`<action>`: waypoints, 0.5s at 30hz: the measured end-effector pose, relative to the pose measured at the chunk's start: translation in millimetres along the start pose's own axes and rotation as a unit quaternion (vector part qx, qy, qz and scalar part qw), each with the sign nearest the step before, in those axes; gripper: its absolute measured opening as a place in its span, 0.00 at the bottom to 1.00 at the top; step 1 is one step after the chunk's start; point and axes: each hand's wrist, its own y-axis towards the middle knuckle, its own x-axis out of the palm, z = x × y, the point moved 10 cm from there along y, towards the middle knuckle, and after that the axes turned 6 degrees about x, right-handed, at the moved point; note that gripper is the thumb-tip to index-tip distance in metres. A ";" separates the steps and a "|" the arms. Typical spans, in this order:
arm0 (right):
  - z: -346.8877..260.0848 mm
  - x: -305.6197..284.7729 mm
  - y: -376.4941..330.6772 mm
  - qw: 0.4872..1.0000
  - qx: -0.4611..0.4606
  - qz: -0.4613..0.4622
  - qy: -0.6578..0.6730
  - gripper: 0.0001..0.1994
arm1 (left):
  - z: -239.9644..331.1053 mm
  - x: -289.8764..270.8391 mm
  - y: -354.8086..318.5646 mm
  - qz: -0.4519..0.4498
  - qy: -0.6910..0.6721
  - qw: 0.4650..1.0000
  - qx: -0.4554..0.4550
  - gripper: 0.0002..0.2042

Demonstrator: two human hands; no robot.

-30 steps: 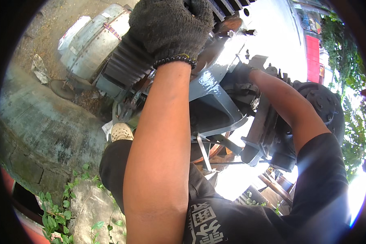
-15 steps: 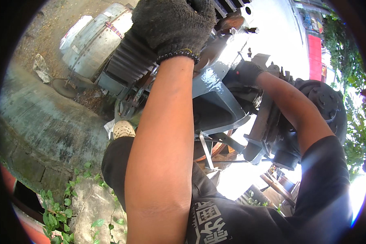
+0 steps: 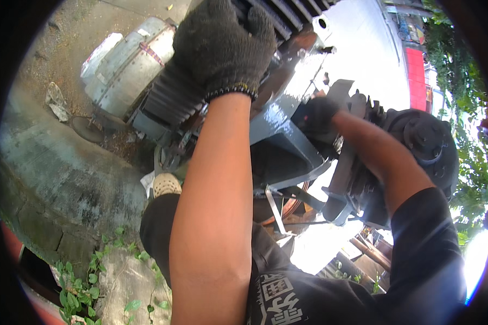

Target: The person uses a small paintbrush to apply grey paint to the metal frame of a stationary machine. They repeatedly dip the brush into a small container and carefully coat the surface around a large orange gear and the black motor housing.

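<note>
My left hand (image 3: pixel 219 51), in a dark knit glove with a beaded bracelet at the wrist, is over the ribbed dark metal block (image 3: pixel 176 86) of a machine. Its fingers curl away from view and the thumb bends in at the right; what they grip is hidden. Farther right, my right hand (image 3: pixel 317 112), also in a dark glove, reaches in beside a glossy grey metal frame (image 3: pixel 282 122). Shadow and blur hide its fingers. A dark round housing with a bolted hub (image 3: pixel 425 135) sits just beyond my right forearm.
A riveted silver metal drum (image 3: pixel 127 67) lies on the ground at the far left. Below it curves a mossy concrete ledge (image 3: pixel 65 179), with green vines (image 3: pixel 73 292) near its lower end. Bright sheet metal (image 3: pixel 360 40) glares behind the machine. My foot in a beige clog (image 3: pixel 166 185) is beside the machine.
My left hand has come slightly nearer to me and left over the ribbed block. My right hand has shifted a little left and down. The view has moved slightly too.
</note>
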 end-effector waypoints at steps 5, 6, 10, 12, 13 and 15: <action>-22.7 38.0 20.1 0.995 0.002 -0.092 -0.028 0.19 | -15.0 29.7 -1.6 -0.083 -0.078 0.992 -0.053 0.25; -20.4 43.2 20.9 0.999 -0.007 -0.042 -0.002 0.19 | -9.2 26.6 -0.9 -0.070 -0.078 0.994 -0.037 0.25; -20.0 53.0 9.1 0.995 -0.002 0.075 0.073 0.20 | 7.7 15.4 6.2 -0.053 -0.117 0.992 -0.015 0.24; -46.5 -19.8 16.2 0.989 0.109 -0.054 0.090 0.20 | -10.5 2.4 8.0 -0.076 -0.079 0.994 -0.021 0.24; -15.8 2.8 1.3 0.972 0.187 -0.053 0.130 0.20 | 2.4 10.7 6.1 -0.057 -0.108 0.992 -0.016 0.24; -16.3 -51.2 -31.3 0.917 0.291 -0.079 0.261 0.24 | -2.6 13.2 4.5 -0.071 -0.043 0.996 -0.025 0.25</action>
